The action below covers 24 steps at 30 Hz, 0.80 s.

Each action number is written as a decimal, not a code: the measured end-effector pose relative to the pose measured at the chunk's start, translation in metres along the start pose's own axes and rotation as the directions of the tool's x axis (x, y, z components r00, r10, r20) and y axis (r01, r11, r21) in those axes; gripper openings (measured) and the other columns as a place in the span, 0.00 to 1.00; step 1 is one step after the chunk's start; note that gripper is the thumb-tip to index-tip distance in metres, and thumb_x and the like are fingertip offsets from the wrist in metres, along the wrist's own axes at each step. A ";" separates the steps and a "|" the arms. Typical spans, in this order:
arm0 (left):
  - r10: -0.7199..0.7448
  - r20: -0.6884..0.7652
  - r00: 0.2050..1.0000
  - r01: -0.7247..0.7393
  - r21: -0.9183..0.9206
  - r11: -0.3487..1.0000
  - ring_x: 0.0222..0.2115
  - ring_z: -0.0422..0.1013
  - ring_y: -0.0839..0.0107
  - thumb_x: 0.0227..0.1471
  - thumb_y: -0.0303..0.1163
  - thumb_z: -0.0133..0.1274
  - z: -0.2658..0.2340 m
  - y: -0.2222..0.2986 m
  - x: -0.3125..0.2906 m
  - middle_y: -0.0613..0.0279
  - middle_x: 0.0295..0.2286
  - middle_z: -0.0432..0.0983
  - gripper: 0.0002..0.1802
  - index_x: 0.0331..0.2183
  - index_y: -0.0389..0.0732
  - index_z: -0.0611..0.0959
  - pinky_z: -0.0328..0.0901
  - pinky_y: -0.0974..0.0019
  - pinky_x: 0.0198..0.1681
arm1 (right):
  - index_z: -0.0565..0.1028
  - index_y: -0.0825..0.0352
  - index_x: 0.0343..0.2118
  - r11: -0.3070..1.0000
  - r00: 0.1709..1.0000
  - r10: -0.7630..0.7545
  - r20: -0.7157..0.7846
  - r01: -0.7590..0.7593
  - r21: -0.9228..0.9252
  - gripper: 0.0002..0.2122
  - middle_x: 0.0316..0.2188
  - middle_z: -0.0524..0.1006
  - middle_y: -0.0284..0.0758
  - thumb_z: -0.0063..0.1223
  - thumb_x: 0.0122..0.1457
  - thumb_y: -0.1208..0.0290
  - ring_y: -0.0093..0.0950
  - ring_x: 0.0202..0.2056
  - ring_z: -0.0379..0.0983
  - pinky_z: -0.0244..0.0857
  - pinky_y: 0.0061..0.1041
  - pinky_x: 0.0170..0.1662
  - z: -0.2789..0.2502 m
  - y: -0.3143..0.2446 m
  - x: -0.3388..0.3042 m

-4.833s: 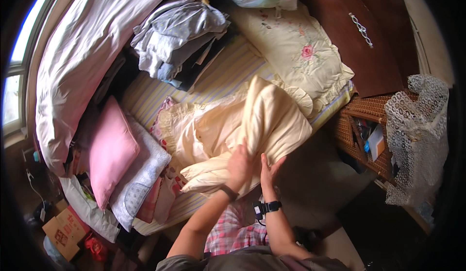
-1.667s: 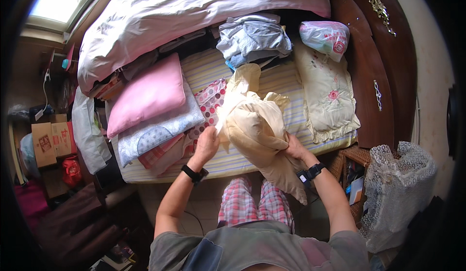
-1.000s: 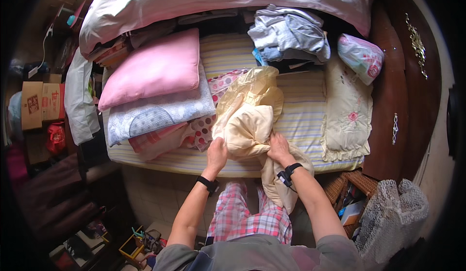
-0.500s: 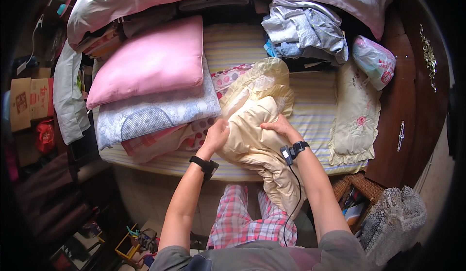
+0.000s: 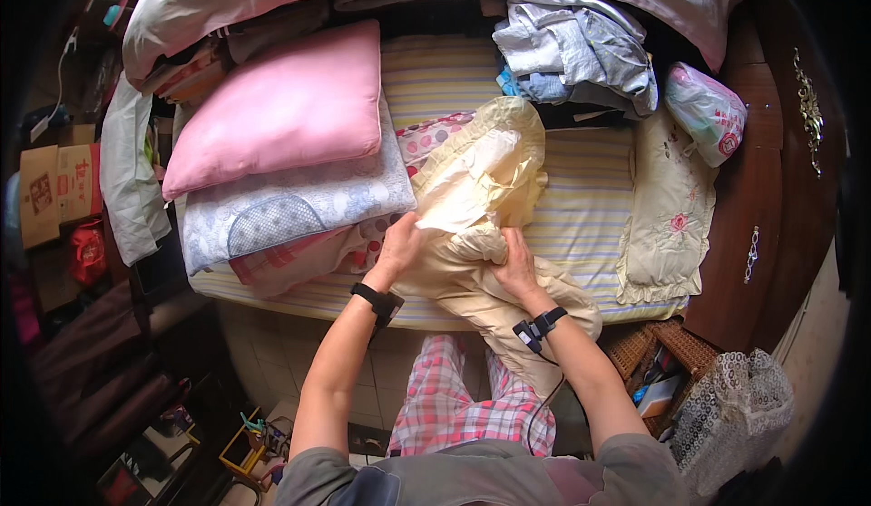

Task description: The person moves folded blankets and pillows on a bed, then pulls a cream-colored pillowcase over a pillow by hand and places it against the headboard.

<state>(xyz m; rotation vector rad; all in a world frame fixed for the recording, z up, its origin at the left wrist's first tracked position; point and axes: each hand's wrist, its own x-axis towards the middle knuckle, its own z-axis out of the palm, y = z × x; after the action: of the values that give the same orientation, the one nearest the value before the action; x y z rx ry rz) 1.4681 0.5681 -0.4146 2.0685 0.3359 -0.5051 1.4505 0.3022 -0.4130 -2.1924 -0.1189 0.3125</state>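
A cream pillowcase (image 5: 494, 175) with a ruffled edge lies bunched in front of me on the bed, its pale inner side showing toward the far end. The near part of it hangs in folds over the bed's front edge toward my legs. My left hand (image 5: 399, 245) is closed on its left edge, beside the folded blue-white bedding. Closer to the middle, my right hand (image 5: 515, 268) grips a gathered roll of the same cloth. The fingertips of both hands are partly hidden in the fabric.
A pink pillow (image 5: 281, 107) rests on folded blue-white bedding (image 5: 363, 193) at left. An embroidered ruffled pillow (image 5: 667, 234) lies at right, with a filled plastic bag (image 5: 706, 111) beyond it. Grey-blue clothes (image 5: 576, 43) are heaped at the back. A wicker basket (image 5: 685, 347) stands near right.
The pillowcase's far part has been opened out, baring more of its pale inner side. My right hand has moved nearer and gathered the cloth into a roll; my left has shifted slightly.
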 end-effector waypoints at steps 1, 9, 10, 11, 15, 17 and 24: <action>0.105 -0.014 0.994 -0.105 0.028 0.994 0.23 0.67 0.72 0.52 0.25 0.48 0.004 0.004 -0.003 0.59 0.21 0.69 0.05 0.34 0.37 0.74 0.63 0.67 0.29 | 0.66 0.65 0.46 1.000 1.000 0.002 0.002 -0.002 -0.001 0.28 0.40 0.72 0.43 0.65 0.38 0.78 0.47 0.44 0.68 0.64 0.39 0.46 0.002 0.000 0.000; 0.232 -0.062 0.971 -0.212 0.234 0.949 0.22 0.72 0.59 0.52 0.35 0.57 0.022 0.030 -0.014 0.54 0.19 0.72 0.11 0.36 0.41 0.77 0.66 0.59 0.28 | 0.64 0.68 0.53 0.969 0.988 -0.144 0.055 0.152 -0.196 0.34 0.44 0.71 0.43 0.65 0.39 0.73 0.43 0.46 0.67 0.63 0.37 0.49 -0.004 -0.021 -0.002; 0.219 -0.162 0.962 -0.183 0.207 0.961 0.21 0.72 0.60 0.53 0.34 0.57 0.023 0.025 -0.013 0.54 0.19 0.73 0.10 0.36 0.41 0.78 0.66 0.59 0.28 | 0.64 0.68 0.53 0.969 0.987 -0.150 0.057 0.158 -0.191 0.34 0.44 0.71 0.43 0.65 0.39 0.73 0.43 0.46 0.67 0.63 0.37 0.49 -0.003 -0.026 -0.001; 0.184 -0.209 0.961 -0.153 0.152 0.976 0.23 0.73 0.61 0.55 0.32 0.53 0.026 0.031 -0.010 0.52 0.21 0.74 0.08 0.36 0.39 0.78 0.65 0.61 0.28 | 0.64 0.69 0.53 0.970 0.987 -0.159 -0.002 0.156 -0.185 0.33 0.44 0.70 0.44 0.65 0.41 0.71 0.43 0.46 0.67 0.62 0.37 0.48 -0.005 -0.030 -0.003; 0.123 -0.287 0.950 -0.150 -0.073 0.986 0.32 0.73 0.43 0.56 0.30 0.50 0.040 0.061 -0.018 0.44 0.29 0.76 0.07 0.35 0.37 0.77 0.67 0.52 0.34 | 0.65 0.72 0.51 0.950 0.973 -0.223 -0.057 0.204 -0.235 0.29 0.44 0.70 0.46 0.61 0.47 0.65 0.44 0.43 0.67 0.62 0.37 0.45 0.000 -0.038 -0.011; 0.239 -0.262 0.935 -0.247 0.000 0.969 0.30 0.74 0.46 0.55 0.30 0.51 0.053 0.072 -0.030 0.48 0.28 0.76 0.06 0.35 0.39 0.77 0.67 0.53 0.32 | 0.66 0.73 0.51 0.920 0.961 -0.276 0.000 0.264 -0.288 0.27 0.43 0.69 0.48 0.60 0.48 0.66 0.46 0.42 0.66 0.63 0.38 0.45 0.013 -0.034 -0.015; 0.527 0.107 0.843 -0.537 0.149 0.830 0.23 0.75 0.56 0.46 0.28 0.57 0.084 0.108 -0.110 0.56 0.22 0.75 0.10 0.34 0.45 0.77 0.67 0.58 0.25 | 0.68 0.72 0.53 0.982 0.985 -0.164 0.046 0.168 -0.085 0.21 0.49 0.71 0.42 0.53 0.59 0.67 0.37 0.47 0.68 0.64 0.34 0.50 0.015 0.047 -0.007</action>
<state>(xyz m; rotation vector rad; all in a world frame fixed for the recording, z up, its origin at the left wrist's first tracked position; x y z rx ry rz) 1.3999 0.4367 -0.3205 2.1881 -0.3388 -0.2570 1.4388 0.2846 -0.4577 -2.2476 -0.3414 0.2596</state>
